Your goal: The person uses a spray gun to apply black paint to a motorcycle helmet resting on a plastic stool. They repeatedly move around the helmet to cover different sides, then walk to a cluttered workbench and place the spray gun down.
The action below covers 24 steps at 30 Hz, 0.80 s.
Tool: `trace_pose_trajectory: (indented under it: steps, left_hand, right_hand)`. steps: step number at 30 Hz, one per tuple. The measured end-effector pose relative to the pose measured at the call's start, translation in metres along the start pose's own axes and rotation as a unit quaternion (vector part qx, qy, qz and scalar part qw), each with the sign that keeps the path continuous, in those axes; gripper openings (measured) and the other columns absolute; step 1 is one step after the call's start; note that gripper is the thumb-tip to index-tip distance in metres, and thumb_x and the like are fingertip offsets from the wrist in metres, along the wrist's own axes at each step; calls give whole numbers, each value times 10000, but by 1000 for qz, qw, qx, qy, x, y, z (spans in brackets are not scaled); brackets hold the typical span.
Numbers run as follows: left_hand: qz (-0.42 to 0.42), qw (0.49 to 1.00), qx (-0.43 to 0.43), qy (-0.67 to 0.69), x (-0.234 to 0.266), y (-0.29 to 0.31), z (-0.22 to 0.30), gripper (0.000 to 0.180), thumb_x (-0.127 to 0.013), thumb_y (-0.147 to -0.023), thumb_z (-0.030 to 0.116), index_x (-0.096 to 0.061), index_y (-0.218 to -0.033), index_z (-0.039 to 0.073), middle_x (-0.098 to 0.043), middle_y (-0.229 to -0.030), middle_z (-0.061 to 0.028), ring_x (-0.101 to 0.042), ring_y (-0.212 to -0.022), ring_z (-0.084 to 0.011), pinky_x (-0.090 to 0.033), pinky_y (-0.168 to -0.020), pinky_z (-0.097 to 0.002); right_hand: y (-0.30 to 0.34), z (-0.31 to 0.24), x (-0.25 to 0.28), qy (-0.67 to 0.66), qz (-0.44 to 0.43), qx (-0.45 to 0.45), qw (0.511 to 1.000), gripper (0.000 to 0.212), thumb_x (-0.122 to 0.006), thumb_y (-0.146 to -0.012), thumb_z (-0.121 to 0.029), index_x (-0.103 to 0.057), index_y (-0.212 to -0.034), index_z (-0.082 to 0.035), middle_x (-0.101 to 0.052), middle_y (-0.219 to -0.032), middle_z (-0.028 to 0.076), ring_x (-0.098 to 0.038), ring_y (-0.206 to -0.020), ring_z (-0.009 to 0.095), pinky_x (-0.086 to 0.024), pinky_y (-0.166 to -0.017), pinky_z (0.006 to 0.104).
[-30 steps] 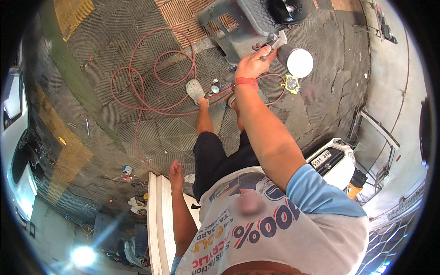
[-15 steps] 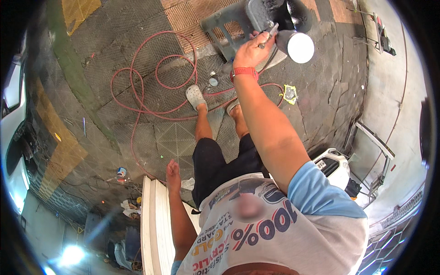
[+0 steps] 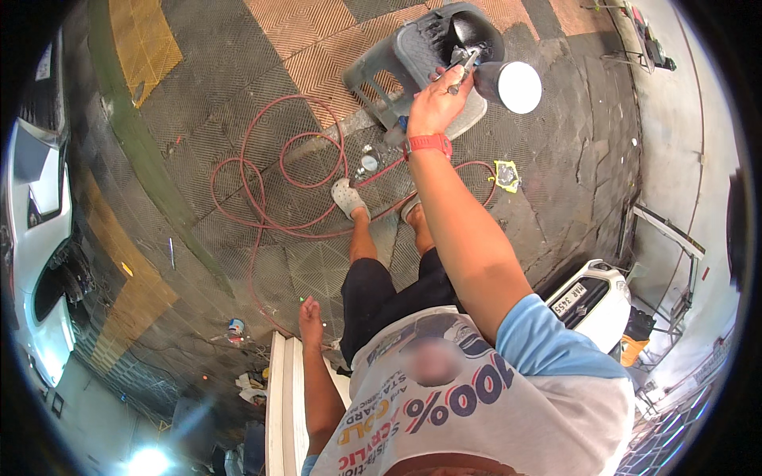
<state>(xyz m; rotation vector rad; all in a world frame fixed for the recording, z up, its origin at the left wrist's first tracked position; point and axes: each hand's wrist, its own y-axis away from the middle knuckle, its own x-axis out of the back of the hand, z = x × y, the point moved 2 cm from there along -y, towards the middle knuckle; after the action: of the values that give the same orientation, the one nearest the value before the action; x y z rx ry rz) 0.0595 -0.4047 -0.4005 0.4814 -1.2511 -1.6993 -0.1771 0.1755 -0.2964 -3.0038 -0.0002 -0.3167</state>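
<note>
My right hand, with a red watch on its wrist, is wrapped round a spray gun. A dark cup with a white round lid sits on the gun's right side. The gun is over a grey plastic stool, close to a glossy black piece at the stool's far end. The hand partly hides the gun's handle. My left hand hangs low beside my left leg, its fingers loosely apart and nothing in them.
A red hose lies in loops on the tiled floor around my feet. A small round gauge and a yellow-taped patch lie nearby. White panels stand lower left, a white bumper lower right, a white car far left.
The whole view has shifted, so the floor and stool sit lower and more of the black piece shows. My right hand still holds the spray gun near it. My left hand stays low.
</note>
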Motion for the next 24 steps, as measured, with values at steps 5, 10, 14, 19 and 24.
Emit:
trace_pose_trajectory:
  steps: [5, 10, 14, 19, 24]
  left_hand:
    - [24, 1000, 18, -9, -12, 24, 64, 471, -565, -1049, 223, -494, -1464, 12, -597, -1415, -162, -587, -1281, -249, -427, -1095, -358]
    - [28, 999, 8, -27, -20, 31, 88, 498, -590, -1038, 281, -498, -1468, 46, -610, -1385, -127, -597, -1237, -231, -444, -1040, -356]
    - [26, 999, -4, -38, -29, 31, 81, 509, -606, -1032, 301, -503, -1459, 43, -607, -1377, -128, -592, -1238, -234, -446, -1037, -356]
    - [31, 998, -28, -52, -50, 48, 81, 485, -606, -1029, 256, -515, -1433, 3, -612, -1364, -152, -597, -1233, -238, -452, -1059, -349]
    - [48, 996, -37, -64, -68, 65, 62, 485, -605, -1028, 252, -517, -1432, -3, -621, -1345, -134, -611, -1189, -225, -467, -1033, -341]
  right_hand:
    - [-59, -29, 28, 17, -137, -9, 990, 498, -421, -1096, -456, -553, -1122, 24, -685, -906, 144, -659, -669, 163, -523, -427, 276]
    - [-150, -71, 47, 62, -268, -124, 953, 540, -441, -1060, -516, -633, -1109, -14, -719, -818, 112, -685, -650, 164, -482, -425, 286]
    - [-209, -88, 70, 92, -296, -124, 943, 609, -425, -1042, -545, -658, -980, 15, -717, -761, 121, -672, -585, 187, -498, -428, 331]
    - [-265, -83, 124, 103, -274, -131, 947, 588, -440, -1035, -553, -680, -1014, -16, -729, -789, 100, -668, -607, 167, -485, -462, 318]
    - [-288, -67, 169, 123, -276, -110, 947, 605, -449, -1030, -561, -672, -963, -3, -709, -766, 87, -641, -596, 146, -475, -471, 305]
